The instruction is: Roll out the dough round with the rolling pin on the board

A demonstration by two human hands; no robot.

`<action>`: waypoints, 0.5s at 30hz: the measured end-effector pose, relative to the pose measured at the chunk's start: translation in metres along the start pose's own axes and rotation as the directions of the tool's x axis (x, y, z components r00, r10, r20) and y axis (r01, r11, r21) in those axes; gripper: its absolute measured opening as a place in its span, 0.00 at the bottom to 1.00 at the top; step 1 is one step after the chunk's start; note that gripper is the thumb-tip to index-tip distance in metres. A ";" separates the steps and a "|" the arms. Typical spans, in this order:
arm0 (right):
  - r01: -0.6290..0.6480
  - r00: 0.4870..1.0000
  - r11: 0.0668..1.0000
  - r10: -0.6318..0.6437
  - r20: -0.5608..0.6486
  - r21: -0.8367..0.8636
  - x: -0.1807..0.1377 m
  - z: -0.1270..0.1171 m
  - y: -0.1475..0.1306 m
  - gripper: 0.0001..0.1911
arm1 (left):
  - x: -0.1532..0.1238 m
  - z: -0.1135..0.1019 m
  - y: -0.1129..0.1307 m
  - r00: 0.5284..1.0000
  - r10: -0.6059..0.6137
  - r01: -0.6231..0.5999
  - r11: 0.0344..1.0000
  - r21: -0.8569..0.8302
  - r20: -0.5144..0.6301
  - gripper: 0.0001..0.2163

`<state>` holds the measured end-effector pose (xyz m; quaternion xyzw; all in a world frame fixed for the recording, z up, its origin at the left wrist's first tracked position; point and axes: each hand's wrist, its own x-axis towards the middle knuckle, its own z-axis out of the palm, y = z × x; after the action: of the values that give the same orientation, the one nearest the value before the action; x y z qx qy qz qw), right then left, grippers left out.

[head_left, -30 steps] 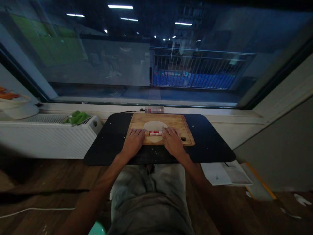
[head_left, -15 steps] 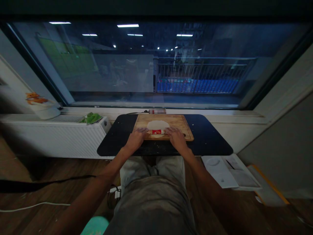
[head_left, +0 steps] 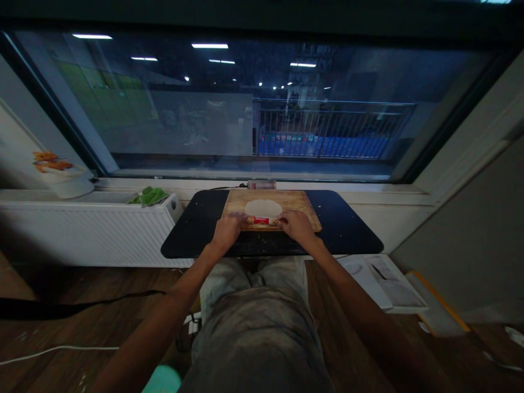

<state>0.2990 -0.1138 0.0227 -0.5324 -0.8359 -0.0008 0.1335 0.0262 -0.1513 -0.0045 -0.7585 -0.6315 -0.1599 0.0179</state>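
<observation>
A flat, pale round of dough (head_left: 263, 207) lies on a wooden cutting board (head_left: 301, 201). Across its near edge is a rolling pin (head_left: 261, 220) with a red label around its middle. My left hand (head_left: 230, 226) is closed over the pin's left end, fingers pointing inward. At the other end, my right hand (head_left: 296, 222) grips the pin with bent fingers. Both ends of the pin are largely hidden by the fingers.
The board rests on a black table (head_left: 347, 224) with small white specks. Behind it is a window (head_left: 204, 125); a white radiator (head_left: 82, 234) stands at left, holding a green packet (head_left: 149, 196) and a white pot (head_left: 65, 180). A white box (head_left: 380, 281) lies low at right.
Both hands have drawn the rolling pin slightly toward me, from over the dough to its near edge. My right hand's fingers are more bent. The view has shifted slightly.
</observation>
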 end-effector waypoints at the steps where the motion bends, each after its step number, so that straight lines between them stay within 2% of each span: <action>1: 0.003 1.000 1.000 -0.003 0.016 -0.009 0.002 -0.001 0.000 0.16 | 0.002 0.001 -0.001 1.000 0.005 -0.005 1.000 -0.004 0.000 0.29; 5: 0.005 0.998 1.000 -0.003 0.062 -0.026 0.010 0.006 -0.001 0.21 | 0.015 0.008 -0.005 0.999 0.032 -0.033 0.999 -0.021 -0.025 0.27; 9: 0.018 1.000 0.999 -0.017 0.021 -0.028 0.012 0.021 0.003 0.26 | 0.033 0.021 -0.015 0.998 0.009 -0.014 0.996 -0.090 -0.054 0.26; 12: 0.120 0.993 0.993 -0.121 -0.012 -0.007 0.013 0.028 0.017 0.25 | 0.049 0.030 -0.024 0.993 -0.058 0.032 0.971 -0.237 -0.105 0.20; 15: 0.211 0.977 0.977 -0.211 -0.019 0.013 0.017 0.030 0.036 0.24 | 0.065 0.035 -0.034 0.969 -0.169 0.077 0.897 -0.436 -0.178 0.17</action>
<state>0.3180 -0.0784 -0.0072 -0.4398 -0.8864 -0.0132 0.1438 0.0104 -0.0749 -0.0262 -0.6811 -0.6227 -0.3741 -0.0914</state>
